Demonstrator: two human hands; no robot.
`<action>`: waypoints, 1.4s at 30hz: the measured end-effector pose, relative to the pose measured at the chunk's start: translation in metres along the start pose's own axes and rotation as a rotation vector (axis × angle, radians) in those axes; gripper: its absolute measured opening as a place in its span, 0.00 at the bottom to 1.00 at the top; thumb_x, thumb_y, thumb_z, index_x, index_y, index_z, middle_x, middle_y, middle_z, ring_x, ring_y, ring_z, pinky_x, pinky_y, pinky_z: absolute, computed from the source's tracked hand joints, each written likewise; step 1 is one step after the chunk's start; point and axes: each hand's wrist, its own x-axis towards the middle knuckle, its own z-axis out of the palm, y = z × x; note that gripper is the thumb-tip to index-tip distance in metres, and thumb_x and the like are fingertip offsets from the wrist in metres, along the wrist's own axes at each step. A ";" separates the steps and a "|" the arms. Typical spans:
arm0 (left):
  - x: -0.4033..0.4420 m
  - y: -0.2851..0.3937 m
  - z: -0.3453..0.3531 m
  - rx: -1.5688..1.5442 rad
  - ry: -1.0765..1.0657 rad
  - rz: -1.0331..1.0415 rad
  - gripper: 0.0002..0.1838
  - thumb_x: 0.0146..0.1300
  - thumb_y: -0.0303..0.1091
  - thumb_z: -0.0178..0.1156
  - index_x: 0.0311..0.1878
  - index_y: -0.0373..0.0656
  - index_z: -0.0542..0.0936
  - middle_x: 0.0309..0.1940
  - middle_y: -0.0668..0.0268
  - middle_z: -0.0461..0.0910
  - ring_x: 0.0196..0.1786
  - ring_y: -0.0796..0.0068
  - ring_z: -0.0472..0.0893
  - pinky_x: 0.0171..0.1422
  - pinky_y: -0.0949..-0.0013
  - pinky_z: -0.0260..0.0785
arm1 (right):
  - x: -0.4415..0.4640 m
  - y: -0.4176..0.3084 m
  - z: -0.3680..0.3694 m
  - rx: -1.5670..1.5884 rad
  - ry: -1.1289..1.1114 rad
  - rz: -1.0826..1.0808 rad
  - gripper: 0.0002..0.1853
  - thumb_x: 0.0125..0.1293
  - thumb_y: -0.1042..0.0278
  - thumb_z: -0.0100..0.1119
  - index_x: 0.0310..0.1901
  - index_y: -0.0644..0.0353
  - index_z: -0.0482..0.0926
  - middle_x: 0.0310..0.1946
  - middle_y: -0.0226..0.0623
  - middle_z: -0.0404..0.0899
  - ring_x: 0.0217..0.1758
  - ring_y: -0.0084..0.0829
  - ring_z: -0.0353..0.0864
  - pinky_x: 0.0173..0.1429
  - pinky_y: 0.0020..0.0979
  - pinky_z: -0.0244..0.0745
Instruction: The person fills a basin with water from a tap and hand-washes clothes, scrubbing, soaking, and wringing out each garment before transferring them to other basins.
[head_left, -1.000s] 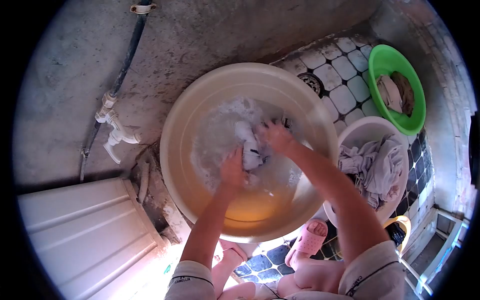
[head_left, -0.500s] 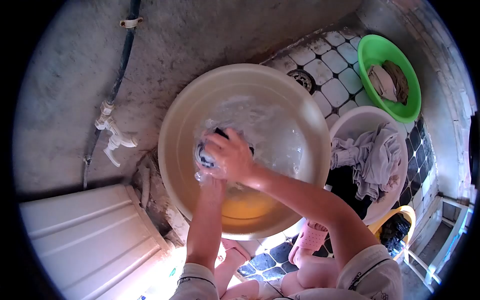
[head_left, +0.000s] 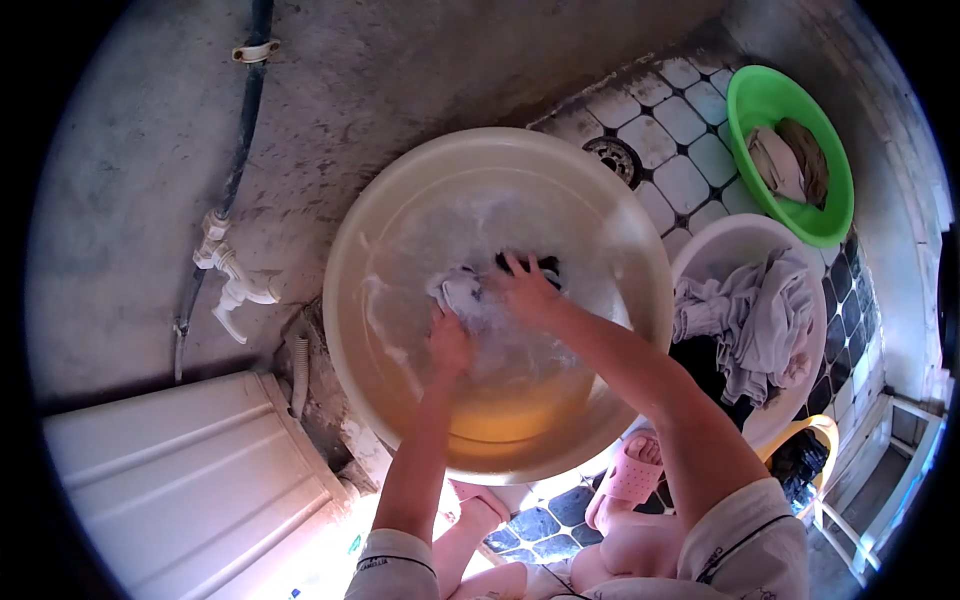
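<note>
A large beige basin [head_left: 355,215] of sudsy water stands in front of me. In it floats a wet garment, with a grey part [head_left: 462,290] on the left and a dark part [head_left: 549,264] on the right; both may belong to one piece. My left hand [head_left: 450,342] is at the near edge of the grey cloth, its fingers closed on it and partly under water. Over the dark part, my right hand [head_left: 530,294] lies palm down with its fingers spread. Foam and ripples hide the rest of the fabric.
To the right, a whitish basin [head_left: 688,262] holds grey and black clothes; behind it a green basin [head_left: 745,150] holds brown and beige cloth. A yellow container [head_left: 825,430] sits near a white frame [head_left: 905,440]. At left are a wall tap [head_left: 238,285] and white ribbed box [head_left: 180,460].
My hands were together around the bunched garment; now they are apart. The right hand moved right with fingers spread, and the cloth has spread out in the water.
</note>
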 end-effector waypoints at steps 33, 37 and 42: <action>-0.143 0.203 -0.016 -1.257 -0.522 -0.448 0.40 0.45 0.37 0.70 0.60 0.42 0.60 0.52 0.60 0.70 0.53 0.65 0.71 0.60 0.62 0.64 | -0.023 -0.022 -0.137 1.498 0.833 0.466 0.19 0.57 0.59 0.56 0.13 0.62 0.76 0.08 0.29 0.71 0.14 0.25 0.70 0.22 0.36 0.62; -0.115 0.186 -0.011 -0.705 -0.391 -0.338 0.32 0.45 0.31 0.68 0.55 0.39 0.65 0.44 0.65 0.72 0.44 0.74 0.75 0.45 0.71 0.70 | -0.018 -0.024 -0.144 1.042 0.879 0.458 0.21 0.58 0.58 0.52 0.13 0.63 0.75 0.10 0.35 0.72 0.16 0.34 0.73 0.26 0.38 0.67; -0.103 0.167 -0.030 -0.731 -0.347 -0.328 0.26 0.47 0.37 0.62 0.48 0.38 0.68 0.35 0.64 0.74 0.34 0.71 0.77 0.35 0.66 0.72 | -0.039 -0.010 -0.150 1.210 0.426 0.334 0.15 0.58 0.54 0.52 0.36 0.56 0.79 0.34 0.45 0.78 0.41 0.38 0.78 0.45 0.33 0.73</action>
